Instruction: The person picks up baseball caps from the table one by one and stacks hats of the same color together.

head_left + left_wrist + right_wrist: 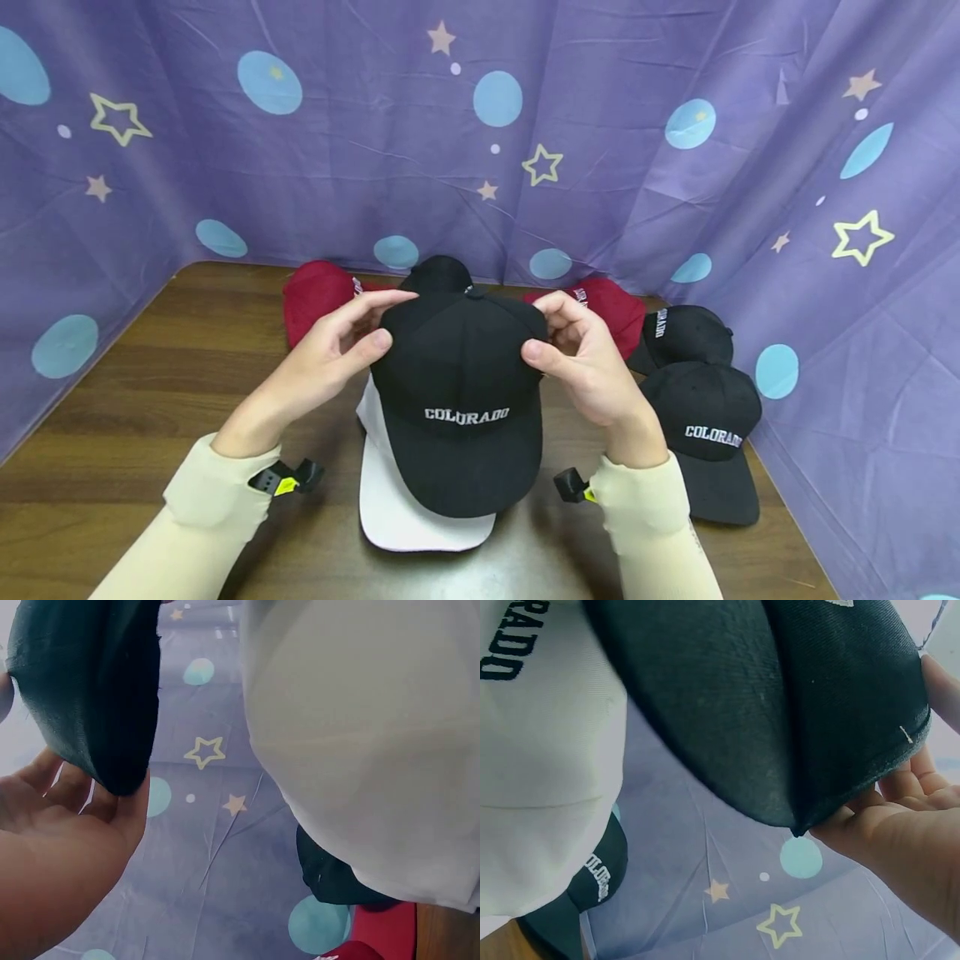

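Observation:
Between both hands is a black baseball cap (461,354) with white COLORADO lettering, its brim toward me. The left hand (330,350) grips one side of its crown, thumb in front and fingers behind. On the opposite side the right hand (588,358) holds it the same way. Beneath and partly hidden by it is a white cap (420,525), brim also toward me. Both wrist views show a gap between the raised black cap (90,690) and the white cap (555,765). Fingers of the right hand (907,832) curl under the black cap's edge.
A red cap (311,304) and another black cap (438,273) lie at the back of the wooden table (165,358). Toward the right are a second red cap (611,312) and two black caps, one behind (693,333) and one nearer (705,404). A purple curtain (360,192) surrounds the table.

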{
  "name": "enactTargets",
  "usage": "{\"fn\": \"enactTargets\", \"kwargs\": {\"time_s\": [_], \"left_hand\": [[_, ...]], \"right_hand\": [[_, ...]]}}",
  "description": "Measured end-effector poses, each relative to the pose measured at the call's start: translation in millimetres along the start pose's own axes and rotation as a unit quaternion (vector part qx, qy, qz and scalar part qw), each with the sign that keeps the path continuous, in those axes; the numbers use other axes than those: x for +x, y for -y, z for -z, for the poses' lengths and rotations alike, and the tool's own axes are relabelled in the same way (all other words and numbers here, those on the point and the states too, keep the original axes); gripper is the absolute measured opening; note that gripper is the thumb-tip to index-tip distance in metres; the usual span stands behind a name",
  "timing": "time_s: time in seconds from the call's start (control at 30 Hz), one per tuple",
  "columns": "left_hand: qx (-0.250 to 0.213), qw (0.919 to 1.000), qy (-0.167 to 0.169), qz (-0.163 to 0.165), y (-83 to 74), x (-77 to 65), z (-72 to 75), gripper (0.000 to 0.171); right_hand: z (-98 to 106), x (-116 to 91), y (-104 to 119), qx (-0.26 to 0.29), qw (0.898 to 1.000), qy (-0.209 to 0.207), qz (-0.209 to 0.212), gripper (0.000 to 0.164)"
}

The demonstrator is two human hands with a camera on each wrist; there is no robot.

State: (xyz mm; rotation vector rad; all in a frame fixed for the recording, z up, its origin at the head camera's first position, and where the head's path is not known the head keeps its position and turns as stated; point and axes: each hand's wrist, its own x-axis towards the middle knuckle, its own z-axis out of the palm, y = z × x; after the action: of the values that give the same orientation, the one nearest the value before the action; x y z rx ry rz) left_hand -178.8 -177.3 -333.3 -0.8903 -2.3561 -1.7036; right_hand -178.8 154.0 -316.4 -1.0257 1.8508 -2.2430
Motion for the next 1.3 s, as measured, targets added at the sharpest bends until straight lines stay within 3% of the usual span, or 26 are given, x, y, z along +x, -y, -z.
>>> {"fn": "enactTargets", "kwargs": {"time_s": [0.3,0.57,0.9,1.13,1.3], "left_hand": [[-0.088,0.9947,0.053,-0.004,0.5,-3.4,2.5,0.045],[-0.119,0.9924,0.026,0.017,-1.1,-4.0,5.8,0.041],[-0.129,0.9907,0.025,0.036,-0.7,-3.4,12.1,0.037],[-0.134,0.9894,0.015,0.054,-1.4,-3.9,18.1,0.035],[-0.162,0.984,0.03,0.069,-1.6,-5.9,26.7,0.032]], "right_hand": [[-3.9,3.3,-10.7,-0.026,0.999,-0.01,-0.041,0.033],[-6.9,6.1,-15.4,-0.048,0.996,-0.021,-0.07,0.024],[-9.5,6.0,-18.1,-0.148,0.985,-0.013,-0.086,0.03],[-19.3,8.5,-15.0,-0.185,0.978,-0.018,-0.093,0.028],[-28.5,9.5,-14.4,-0.193,0.976,-0.027,-0.099,0.027]]}}
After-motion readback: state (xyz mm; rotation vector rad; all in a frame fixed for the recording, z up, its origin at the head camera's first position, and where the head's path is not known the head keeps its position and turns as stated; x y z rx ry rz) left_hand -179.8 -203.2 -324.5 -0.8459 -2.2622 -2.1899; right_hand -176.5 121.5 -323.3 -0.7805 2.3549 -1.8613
